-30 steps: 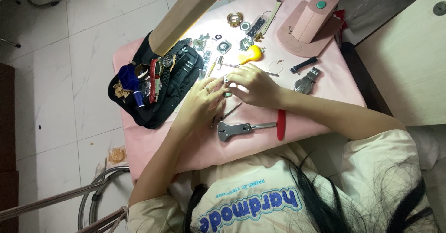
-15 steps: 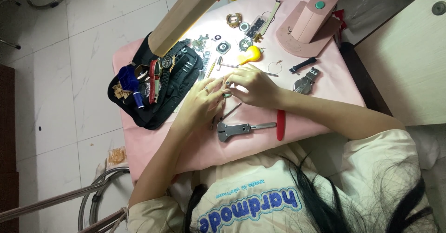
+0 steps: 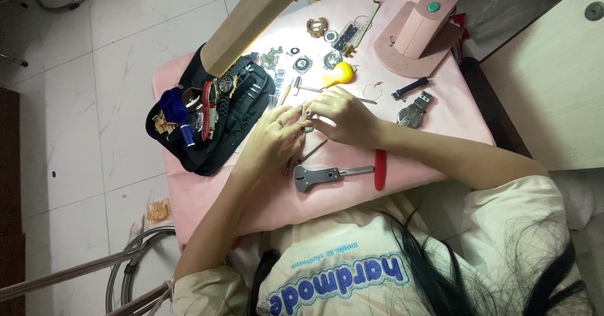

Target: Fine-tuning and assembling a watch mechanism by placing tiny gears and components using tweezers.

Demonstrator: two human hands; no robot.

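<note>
Pink cloth covers the bench [image 3: 440, 133], where both hands meet over a small dark part [image 3: 307, 128], seemingly a watch piece, held just above the cloth near the middle. Left hand [image 3: 272, 141]: fingers curled together, tips pinching or steadying the part. Right hand [image 3: 343, 114]: fingers closed around the same part from the other side; whether it also grips a fine tool cannot be told. Work appears midway: watch parts [image 3: 301, 61] lie loose under the lamp [image 3: 415, 33], and nothing looks reassembled. A metal wrench with a red handle [image 3: 336, 174] lies untouched just in front of the hands; a black tool pouch [image 3: 214, 124] sits open to the left.
</note>
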